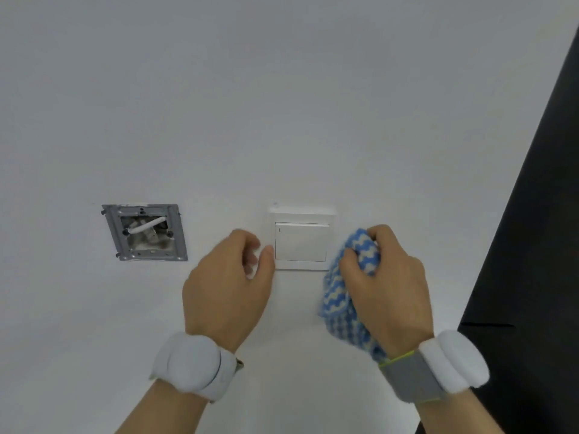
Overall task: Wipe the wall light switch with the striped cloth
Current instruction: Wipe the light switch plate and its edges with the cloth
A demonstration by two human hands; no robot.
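White wall (282, 104) fills nearly all you see, with a black panel (532, 245) slanting down its right edge. Your landmark is the switch (301, 241), a white square plate with one wide rocker, mounted on the wall a little right of centre. Well to the left of the switch, at about the same height, sits an open metal box (145, 233) set into the wall, a white wire showing inside. Your right hand (387, 286) is just right of the switch and slightly below it, fingers closed tight around the cloth (344, 296), whose blue and white stripes bunch over the plate's right edge and hang below your palm. Your left hand (227, 286) is just left of the switch, loosely curled and holding nothing, thumb tip at the plate's left edge. Each wrist wears a white band.
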